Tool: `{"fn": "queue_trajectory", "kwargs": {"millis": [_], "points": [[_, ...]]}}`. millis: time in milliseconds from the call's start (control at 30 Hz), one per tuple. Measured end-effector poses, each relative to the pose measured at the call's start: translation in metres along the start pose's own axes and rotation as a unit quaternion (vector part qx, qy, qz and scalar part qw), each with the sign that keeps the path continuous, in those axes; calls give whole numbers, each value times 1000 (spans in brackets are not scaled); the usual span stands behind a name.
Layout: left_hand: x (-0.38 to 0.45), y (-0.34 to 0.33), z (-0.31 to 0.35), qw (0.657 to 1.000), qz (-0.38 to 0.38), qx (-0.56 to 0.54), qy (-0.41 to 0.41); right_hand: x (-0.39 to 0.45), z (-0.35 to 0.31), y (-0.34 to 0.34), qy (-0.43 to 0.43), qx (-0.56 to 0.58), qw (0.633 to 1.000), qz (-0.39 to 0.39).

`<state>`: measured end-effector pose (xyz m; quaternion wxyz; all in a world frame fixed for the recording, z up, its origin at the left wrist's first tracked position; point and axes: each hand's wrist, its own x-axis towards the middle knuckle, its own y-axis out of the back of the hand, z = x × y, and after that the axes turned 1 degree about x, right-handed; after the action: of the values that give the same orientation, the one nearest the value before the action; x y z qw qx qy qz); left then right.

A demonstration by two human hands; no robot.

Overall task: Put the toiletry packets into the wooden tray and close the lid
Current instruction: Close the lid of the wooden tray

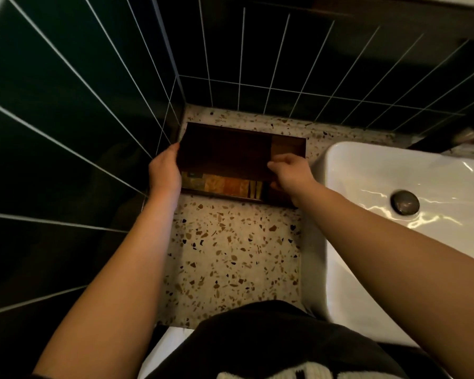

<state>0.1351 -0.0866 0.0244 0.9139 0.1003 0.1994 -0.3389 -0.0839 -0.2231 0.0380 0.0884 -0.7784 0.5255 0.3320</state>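
A dark wooden tray (pixel 288 144) rests on the terrazzo counter in the corner by the tiled walls. A dark wooden lid (pixel 225 153) is held over it, covering most of the tray. My left hand (pixel 164 170) grips the lid's left edge. My right hand (pixel 290 173) holds its right edge near the front. Along the tray's uncovered front strip lie several toiletry packets (pixel 225 187) in orange, yellow and green. The tray's right end shows beyond the lid.
A white sink (pixel 394 214) with a round metal drain (pixel 404 202) sits right of the tray. Dark green tiled walls (pixel 66 105) close in at the left and back. Terrazzo counter (pixel 236 255) stretches toward me.
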Motion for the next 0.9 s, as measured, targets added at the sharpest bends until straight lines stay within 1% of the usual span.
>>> {"fn": "queue_trajectory", "kwargs": {"millis": [100, 267, 333, 533, 700, 733, 900], "points": [[-2, -2, -10, 994, -9, 105, -34, -2, 7, -2, -12, -28, 1000, 4], [0, -5, -22, 973, -2, 227, -46, 0, 16, -8, -41, -80, 996, 20], [0, -7, -26, 965, 4, 257, -57, 2, 19, -9, -47, -91, 994, 24], [-2, -12, -37, 952, 12, 300, -66, -9, 22, -12, -16, -154, 988, 22], [-7, -15, -45, 940, 2, 331, -78, -19, 30, -10, 2, -142, 990, 27], [-8, -15, -46, 934, 1, 349, -82, -22, 29, -10, -4, -133, 991, 29], [-19, -17, -50, 876, 3, 472, -99, -27, 31, -4, -12, -84, 996, 24]]}}
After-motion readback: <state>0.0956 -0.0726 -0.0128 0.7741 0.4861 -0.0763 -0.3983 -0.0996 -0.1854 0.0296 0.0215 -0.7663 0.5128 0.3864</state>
